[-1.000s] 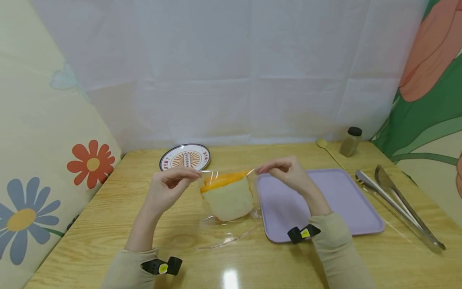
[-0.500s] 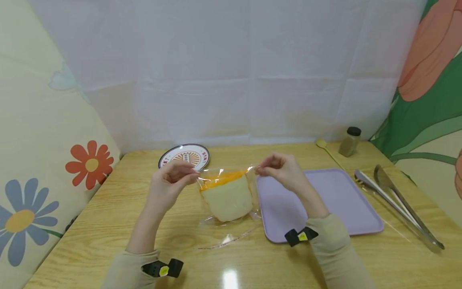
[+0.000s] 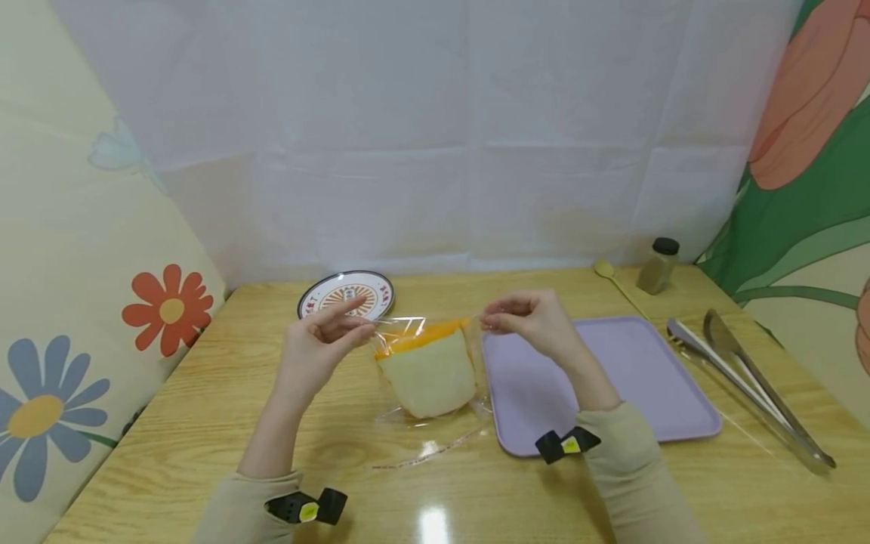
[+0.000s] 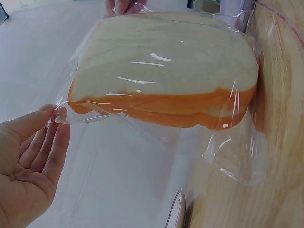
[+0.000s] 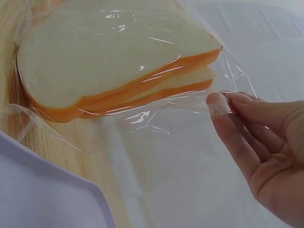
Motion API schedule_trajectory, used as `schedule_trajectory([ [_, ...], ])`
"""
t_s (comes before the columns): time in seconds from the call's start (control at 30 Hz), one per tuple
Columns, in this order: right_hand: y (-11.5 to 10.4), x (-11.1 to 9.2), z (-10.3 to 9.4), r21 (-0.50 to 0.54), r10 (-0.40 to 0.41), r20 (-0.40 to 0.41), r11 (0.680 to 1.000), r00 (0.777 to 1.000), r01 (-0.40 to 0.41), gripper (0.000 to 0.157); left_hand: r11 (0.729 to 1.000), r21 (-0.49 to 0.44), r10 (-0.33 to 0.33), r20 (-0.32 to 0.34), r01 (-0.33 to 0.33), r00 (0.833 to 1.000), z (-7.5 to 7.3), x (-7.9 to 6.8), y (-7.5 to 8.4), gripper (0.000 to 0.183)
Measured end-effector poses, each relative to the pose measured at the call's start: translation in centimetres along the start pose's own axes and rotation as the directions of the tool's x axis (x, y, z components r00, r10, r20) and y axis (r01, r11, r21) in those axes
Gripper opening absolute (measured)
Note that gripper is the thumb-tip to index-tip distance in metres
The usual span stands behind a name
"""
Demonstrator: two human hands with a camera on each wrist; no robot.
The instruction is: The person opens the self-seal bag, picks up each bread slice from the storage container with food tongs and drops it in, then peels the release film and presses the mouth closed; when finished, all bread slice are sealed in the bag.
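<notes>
Slices of bread (image 3: 428,381) with orange crust stand upright inside a clear plastic bag (image 4: 237,164), in the middle of the table. My left hand (image 3: 316,351) pinches the bag's upper left corner between thumb and fingertips. At the opposite upper corner, thumb and index finger of my right hand (image 3: 533,325) pinch the film, as the right wrist view shows closely. Film stretches between both hands above the crust. The bag's lower end lies close over the wood, and a strip with red print (image 3: 428,455) runs along its flap on the near side.
Right of the bread lies a lilac tray (image 3: 652,385). Metal tongs (image 3: 754,393) rest beyond it, with a yellow long-handled spoon (image 3: 605,270) and a black-lidded jar (image 3: 658,268) behind. A patterned round plate (image 3: 319,295) sits at the back left.
Both hands have shifted their fingers on the bag's top corners, the left fingers spreading upward from the thumb. The bread has stayed in place while the film at the top has changed shape.
</notes>
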State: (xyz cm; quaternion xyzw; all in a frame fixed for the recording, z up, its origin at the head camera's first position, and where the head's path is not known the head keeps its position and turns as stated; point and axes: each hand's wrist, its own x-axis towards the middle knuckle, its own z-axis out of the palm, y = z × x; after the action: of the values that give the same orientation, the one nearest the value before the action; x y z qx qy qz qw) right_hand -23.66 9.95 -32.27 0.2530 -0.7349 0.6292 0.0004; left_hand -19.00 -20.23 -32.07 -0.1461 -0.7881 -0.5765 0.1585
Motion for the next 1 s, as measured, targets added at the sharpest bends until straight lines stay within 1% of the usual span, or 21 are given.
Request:
schedule_trajectory([
  [0.07, 0.0, -0.1, 0.0, 0.012, 0.010, 0.016, 1.000, 1.000, -0.010, 0.018, 0.997, 0.004, -0.071, 0.030, 0.071, 0.997, -0.1, 0.0, 0.1, 0.039],
  [0.13, 0.0, -0.1, -0.1, 0.018, 0.021, 0.030, 1.000, 0.999, -0.022, 0.018, 0.992, -0.018, -0.123, 0.061, 0.124, 0.991, -0.1, -0.1, 0.1, 0.039],
  [0.23, -0.1, -0.2, -0.3, 0.015, 0.054, 0.049, 0.998, 0.997, -0.055, 0.020, 0.983, -0.076, -0.161, 0.101, 0.169, 0.982, 0.0, -0.1, -0.1, 0.034],
  [0.33, 0.0, -0.1, -0.4, -0.004, 0.075, 0.055, 0.997, 0.996, -0.075, 0.020, 0.976, -0.147, -0.144, 0.117, 0.161, 0.983, 0.1, -0.1, -0.2, 0.025],
  [0.43, 0.1, -0.1, -0.5, -0.019, 0.072, 0.045, 0.997, 0.996, -0.072, 0.020, 0.974, -0.181, -0.119, 0.109, 0.137, 0.987, 0.3, -0.1, -0.3, 0.021],
  [0.57, 0.2, -0.1, -0.5, -0.017, 0.048, 0.022, 0.999, 0.999, -0.048, 0.021, 0.977, -0.187, -0.087, 0.084, 0.101, 0.993, 0.6, 0.0, -0.3, 0.023],
  [0.63, 0.0, -0.1, -0.5, -0.020, 0.044, 0.019, 0.999, 0.999, -0.044, 0.020, 0.979, -0.179, -0.085, 0.066, 0.096, 0.994, 0.7, 0.0, -0.4, 0.023],
  [0.77, -0.4, -0.3, -0.6, -0.038, 0.079, 0.052, 0.996, 0.996, -0.077, 0.019, 0.981, -0.174, -0.084, 0.039, 0.090, 0.996, 0.9, 0.0, -0.5, 0.019],
  [0.83, -0.9, -0.4, -0.8, -0.105, 0.087, 0.087, 0.991, 0.992, -0.078, 0.023, 0.981, -0.171, -0.087, 0.032, 0.091, 0.996, 1.0, -0.1, -0.5, 0.019],
  [0.9, -1.6, -0.3, -0.8, -0.229, 0.077, 0.126, 0.972, 0.989, -0.047, 0.030, 0.981, -0.172, -0.089, 0.029, 0.093, 0.996, 1.1, 0.0, -0.6, 0.019],
  [0.93, -2.0, -0.2, -0.7, -0.303, 0.061, 0.149, 0.953, 0.987, -0.013, 0.034, 0.981, -0.171, -0.090, 0.028, 0.093, 0.996, 1.1, 0.0, -0.6, 0.019],
  [1.0, -3.0, 0.3, -0.4, -0.444, 0.031, 0.194, 0.894, 0.981, 0.060, 0.041, 0.982, -0.162, -0.094, 0.028, 0.097, 0.995, 1.2, 0.0, -0.6, 0.019],
])
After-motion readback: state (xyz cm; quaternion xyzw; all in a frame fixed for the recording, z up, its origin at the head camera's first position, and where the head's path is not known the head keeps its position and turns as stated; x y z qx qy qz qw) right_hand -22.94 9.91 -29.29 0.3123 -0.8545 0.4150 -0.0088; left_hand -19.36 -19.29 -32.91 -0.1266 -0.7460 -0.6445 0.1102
